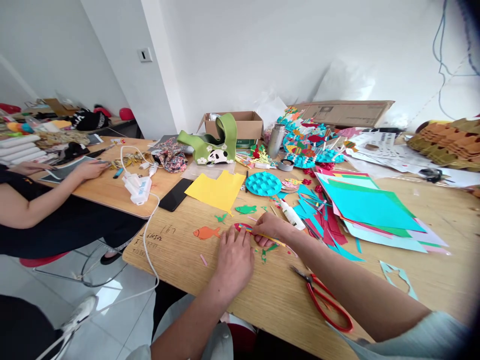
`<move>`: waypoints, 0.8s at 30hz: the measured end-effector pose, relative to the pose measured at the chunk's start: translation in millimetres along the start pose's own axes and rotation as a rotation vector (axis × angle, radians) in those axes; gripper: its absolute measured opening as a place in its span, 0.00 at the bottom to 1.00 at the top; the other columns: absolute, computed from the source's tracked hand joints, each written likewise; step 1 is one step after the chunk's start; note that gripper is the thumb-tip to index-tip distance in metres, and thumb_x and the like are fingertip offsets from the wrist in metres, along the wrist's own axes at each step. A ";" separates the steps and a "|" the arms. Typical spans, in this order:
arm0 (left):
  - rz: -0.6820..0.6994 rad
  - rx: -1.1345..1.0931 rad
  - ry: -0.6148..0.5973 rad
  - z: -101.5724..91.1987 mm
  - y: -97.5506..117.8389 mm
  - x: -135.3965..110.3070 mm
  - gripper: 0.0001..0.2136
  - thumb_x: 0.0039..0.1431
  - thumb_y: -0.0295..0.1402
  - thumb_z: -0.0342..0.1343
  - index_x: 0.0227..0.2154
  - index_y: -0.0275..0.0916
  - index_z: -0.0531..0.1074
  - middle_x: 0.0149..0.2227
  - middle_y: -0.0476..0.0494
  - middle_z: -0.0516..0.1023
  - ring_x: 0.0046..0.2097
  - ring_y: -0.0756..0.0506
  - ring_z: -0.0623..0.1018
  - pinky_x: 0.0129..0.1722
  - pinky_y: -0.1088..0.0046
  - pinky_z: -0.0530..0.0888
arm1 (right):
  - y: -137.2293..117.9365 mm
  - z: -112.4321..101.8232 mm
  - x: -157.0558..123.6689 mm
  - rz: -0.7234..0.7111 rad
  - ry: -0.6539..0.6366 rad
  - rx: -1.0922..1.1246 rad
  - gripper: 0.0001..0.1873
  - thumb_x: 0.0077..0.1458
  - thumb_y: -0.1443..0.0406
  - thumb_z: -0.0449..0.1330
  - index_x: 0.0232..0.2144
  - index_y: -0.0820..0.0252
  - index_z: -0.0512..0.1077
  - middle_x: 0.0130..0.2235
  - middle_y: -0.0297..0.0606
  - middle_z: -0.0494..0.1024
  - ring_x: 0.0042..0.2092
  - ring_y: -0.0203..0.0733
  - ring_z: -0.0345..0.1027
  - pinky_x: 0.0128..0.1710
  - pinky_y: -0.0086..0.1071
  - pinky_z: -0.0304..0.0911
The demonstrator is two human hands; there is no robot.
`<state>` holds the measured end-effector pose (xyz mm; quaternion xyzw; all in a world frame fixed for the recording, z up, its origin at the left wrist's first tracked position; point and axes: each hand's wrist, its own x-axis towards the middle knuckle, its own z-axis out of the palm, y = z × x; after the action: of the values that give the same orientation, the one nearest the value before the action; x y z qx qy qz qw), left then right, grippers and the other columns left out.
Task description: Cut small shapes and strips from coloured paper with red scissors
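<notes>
A red paper fish (243, 226) with coloured stripes lies on the wooden table between my hands, partly covered by them. My left hand (235, 257) lies flat, its fingertips at the fish's lower edge. With bent fingers, my right hand (272, 229) pinches a thin yellow paper strip (279, 241) by the fish; the exact grip is partly hidden. To the left is an orange paper fish (206, 233), and a green paper fish (246, 209) lies beyond. A white glue bottle (292, 215) rests on its side just past my right hand. Red-handled scissors (323, 298) lie below my right forearm.
Coloured paper sheets (378, 205) are stacked on the right, beside cut scraps (311, 212). Yellow paper (216, 190), a black phone (175, 195), a blue scalloped disc (263, 184) and a green panda bag (215, 147) lie farther back. A white power strip (138, 187) trails its cable; another person's hand (90, 170) is at left.
</notes>
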<state>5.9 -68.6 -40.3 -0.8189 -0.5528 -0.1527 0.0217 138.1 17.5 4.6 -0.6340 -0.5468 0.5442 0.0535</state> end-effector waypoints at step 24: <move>-0.018 -0.020 0.008 -0.2 0.2 0.7 0.18 0.60 0.34 0.43 0.51 0.36 0.64 0.54 0.37 0.68 0.58 0.38 0.61 0.56 0.53 0.58 | 2.5 1.6 2.6 -0.006 0.023 0.041 0.12 0.44 0.71 0.61 0.12 0.62 0.67 0.17 0.36 0.74 0.20 0.38 0.69 0.21 0.29 0.67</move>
<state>6.3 -68.0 -39.9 -0.8136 -0.5584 -0.1615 0.0143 138.0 17.6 0.6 -0.6373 -0.5366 0.5481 0.0744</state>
